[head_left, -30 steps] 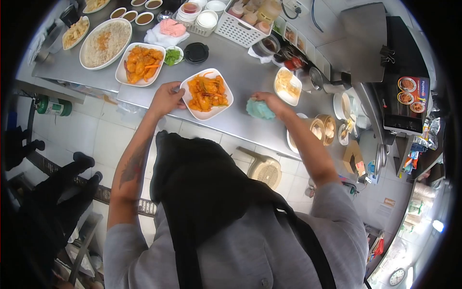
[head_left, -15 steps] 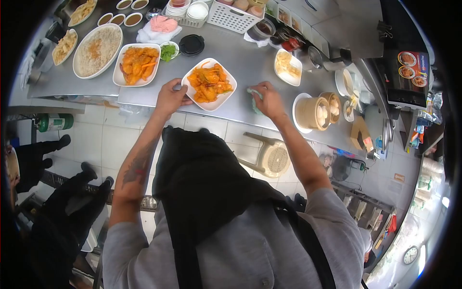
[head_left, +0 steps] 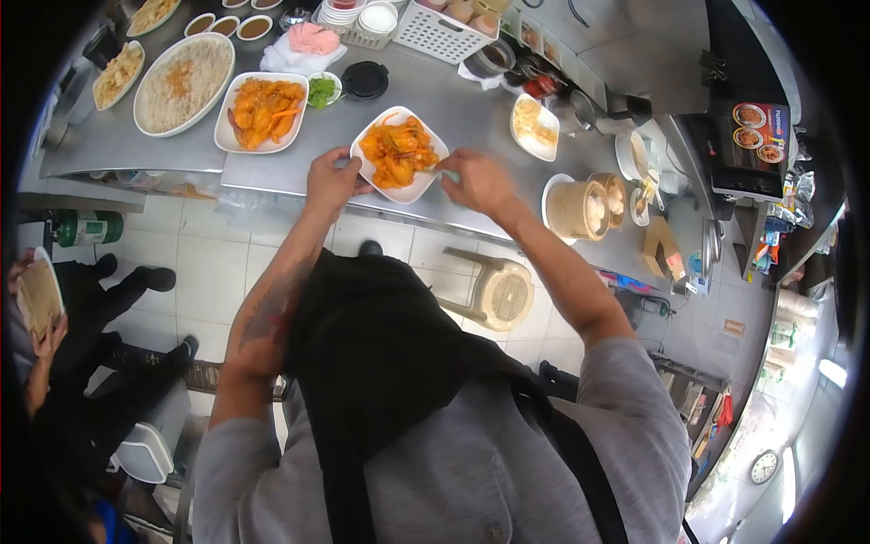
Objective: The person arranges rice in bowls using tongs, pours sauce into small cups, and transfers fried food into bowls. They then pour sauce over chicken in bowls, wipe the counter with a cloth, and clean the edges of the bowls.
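A square white dish (head_left: 412, 193) holds glossy orange food (head_left: 395, 152) near the counter's front edge. My left hand (head_left: 333, 180) grips the left rim of this dish. At the dish's right rim is my right hand (head_left: 475, 181), its fingers closed; the green cloth it held earlier is mostly hidden now. A second dish of orange food (head_left: 265, 111) sits to the left, beside a small bowl of green herbs (head_left: 323, 90) and a black lid (head_left: 365, 81).
Bamboo steamers (head_left: 580, 208) and a white dish of pale food (head_left: 536, 125) stand to the right. An oval rice platter (head_left: 186, 83) lies at the left. A beige stool (head_left: 504, 292) stands below the counter. Another person's hands (head_left: 47, 331) hold a tray at far left.
My right hand has moved left to the dish's right rim, with the cloth now barely visible. My left hand stays on the dish. The person at far left shows more of the held tray.
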Demonstrator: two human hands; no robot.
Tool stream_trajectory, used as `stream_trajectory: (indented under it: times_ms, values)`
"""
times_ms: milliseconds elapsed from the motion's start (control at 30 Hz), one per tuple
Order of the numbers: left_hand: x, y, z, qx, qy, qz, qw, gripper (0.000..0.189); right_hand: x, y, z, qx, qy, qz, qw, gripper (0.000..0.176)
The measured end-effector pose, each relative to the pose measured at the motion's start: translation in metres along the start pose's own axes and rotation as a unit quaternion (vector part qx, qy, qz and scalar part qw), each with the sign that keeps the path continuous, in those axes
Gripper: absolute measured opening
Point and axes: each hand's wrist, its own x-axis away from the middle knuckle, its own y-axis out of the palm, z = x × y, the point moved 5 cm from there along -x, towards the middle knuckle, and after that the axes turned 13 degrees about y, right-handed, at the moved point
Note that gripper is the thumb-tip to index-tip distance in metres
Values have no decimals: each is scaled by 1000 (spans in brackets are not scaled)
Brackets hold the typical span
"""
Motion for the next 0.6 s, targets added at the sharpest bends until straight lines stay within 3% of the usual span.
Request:
stream_trajectory:
  times_ms: [33,67,100,133,267,300,333,367,400,467,600]
  values:
    - [2,-1,-1,6,-6,14,1000,30,-3,19,14,-161,102,-126,973,19]
    - [5,-3,-2,4,-8,12,1000,30,4,43,25,-317,201,-246,894,20]
    - [5,-2,0,16,-6,3,1000,30,14,71,44,-585,306,-288,694,26]
    - [3,0,3,28,-2,-6,1000,30,16,66,55,-587,306,-284,694,26]
    - [6,-2,7,11,-20,-38,999,31,56,46,119,-498,435,-33,749,33]
    - [6,-2,10,9,-26,-33,999,32,64,52,127,-505,439,-31,742,33]
    - [5,-1,13,5,-31,-31,999,33,70,40,135,-353,395,100,842,35]
    - [2,1,12,-3,-32,-36,999,33,75,30,135,-179,331,225,899,37]
    - [0,-1,9,-10,-28,-32,999,31,79,26,124,-184,339,225,895,37]
    - [3,-2,5,-25,-32,-34,999,29,80,7,69,-117,221,198,948,38]
    - [2,-3,7,-23,-54,-32,998,28,68,45,69,-70,141,149,976,36]
